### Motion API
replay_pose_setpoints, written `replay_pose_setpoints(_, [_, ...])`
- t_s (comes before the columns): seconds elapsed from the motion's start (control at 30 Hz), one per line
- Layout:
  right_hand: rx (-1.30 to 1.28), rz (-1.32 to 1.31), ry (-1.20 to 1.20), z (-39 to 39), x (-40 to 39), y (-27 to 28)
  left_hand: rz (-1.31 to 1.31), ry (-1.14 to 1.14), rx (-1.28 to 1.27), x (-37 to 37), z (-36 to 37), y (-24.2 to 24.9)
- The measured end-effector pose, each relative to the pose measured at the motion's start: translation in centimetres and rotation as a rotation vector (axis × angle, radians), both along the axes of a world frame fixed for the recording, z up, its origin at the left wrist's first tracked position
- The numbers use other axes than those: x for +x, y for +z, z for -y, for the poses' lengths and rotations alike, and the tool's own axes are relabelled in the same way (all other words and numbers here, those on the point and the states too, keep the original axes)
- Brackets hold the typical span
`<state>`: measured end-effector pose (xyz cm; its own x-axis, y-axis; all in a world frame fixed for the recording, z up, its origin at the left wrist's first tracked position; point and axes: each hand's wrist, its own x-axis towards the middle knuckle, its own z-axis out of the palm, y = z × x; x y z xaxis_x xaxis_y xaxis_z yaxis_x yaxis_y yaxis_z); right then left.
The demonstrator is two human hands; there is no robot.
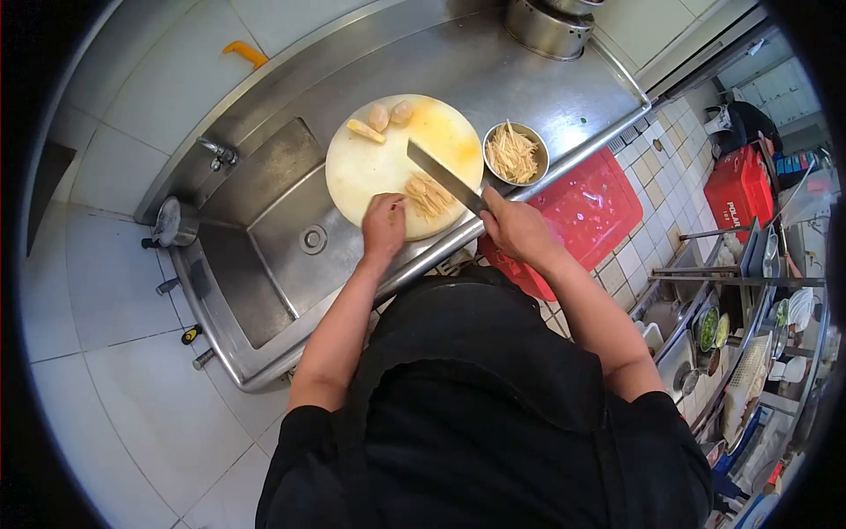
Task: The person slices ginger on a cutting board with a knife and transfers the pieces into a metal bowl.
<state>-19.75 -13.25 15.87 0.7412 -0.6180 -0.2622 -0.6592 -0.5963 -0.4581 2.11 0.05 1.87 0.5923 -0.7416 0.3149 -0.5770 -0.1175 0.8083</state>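
Observation:
My right hand (511, 227) grips the handle of a large kitchen knife (443, 175), its blade lying diagonally over the round white cutting board (357, 181). Just left of the blade is a small pile of pale yellow shreds (429, 196). My left hand (385, 226) rests at the board's near edge beside this pile, fingers bunched together; whatever they may hold is hidden. Toward the board's far side lie two rounded pale pieces (379, 116) and a yellow-edged wedge (365, 131). To the right of the board stands a metal bowl (544, 165) heaped with similar shreds.
The board bridges the steel counter (388, 62) and the sink (273, 256), under a tap (218, 154). Metal pots (546, 31) stand at the far right. Below the counter is a red plastic lid or tub (608, 198). Shelves with food containers (708, 328) line the right.

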Motion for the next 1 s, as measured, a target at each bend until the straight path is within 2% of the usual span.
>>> replay_pose_setpoints(0.03, [-0.080,0.046,0.062,0.1,-0.6,-0.7,-0.094,0.113,-0.024,0.4,-0.3,0.8])
replay_pose_setpoints(0.07, [-0.159,0.092,0.124,0.2,-1.1,-1.4,-0.089,0.111,-0.023,1.1,-0.7,1.6])
replay_pose_setpoints(0.13, [-0.181,0.119,0.138,-0.1,-1.5,-2.3,-0.052,0.277,-0.109,2.2,-1.3,3.9])
replay_pose_setpoints(0.27, [-0.198,0.166,0.139,-0.5,-1.6,-3.9,-0.015,0.210,-0.060,2.0,-0.7,7.4])
replay_pose_setpoints(0.33, [-0.209,0.166,0.163,-0.2,-1.4,-4.6,0.186,-0.107,0.079,0.7,0.9,7.8])
replay_pose_setpoints(0.4, [-0.218,0.165,0.185,0.0,-1.1,-4.7,0.350,-0.212,0.421,-1.2,2.5,8.0])
replay_pose_setpoints(0.43, [-0.214,0.151,0.211,0.1,-1.0,-4.6,0.353,-0.214,0.425,-1.8,3.2,7.9])
replay_pose_setpoints(0.5, [-0.209,0.137,0.225,0.3,-1.2,-4.1,0.312,-0.276,0.727,-2.4,4.7,7.3])
replay_pose_setpoints(0.6, [-0.233,0.131,0.253,0.9,-2.0,-4.0,0.288,-0.271,0.793,-2.1,5.7,6.0])
replay_pose_setpoints(0.77, [-0.283,0.177,0.369,1.5,-5.7,-4.0,0.264,-0.259,0.803,-0.2,6.9,4.3])
replay_pose_setpoints(0.87, [-0.201,0.141,0.290,1.5,-8.3,-2.4,0.293,-0.204,0.771,1.3,6.4,2.1])
replay_pose_setpoints(0.9, [-0.201,0.137,0.286,1.4,-9.0,-1.8,0.180,-0.144,0.600,2.1,6.0,0.6])
replay_pose_setpoints(0.93, [-0.108,0.144,0.165,1.3,-9.5,-1.3,0.068,-0.083,0.429,2.3,5.9,0.1])
replay_pose_setpoints(0.97, [-0.016,0.152,0.043,1.3,-9.8,-1.1,0.054,-0.004,0.325,2.0,5.4,-0.6])
replay_pose_setpoints(1.0, [-0.013,0.150,0.039,1.5,-9.8,-1.6,0.053,-0.008,0.328,1.5,5.3,-0.9])
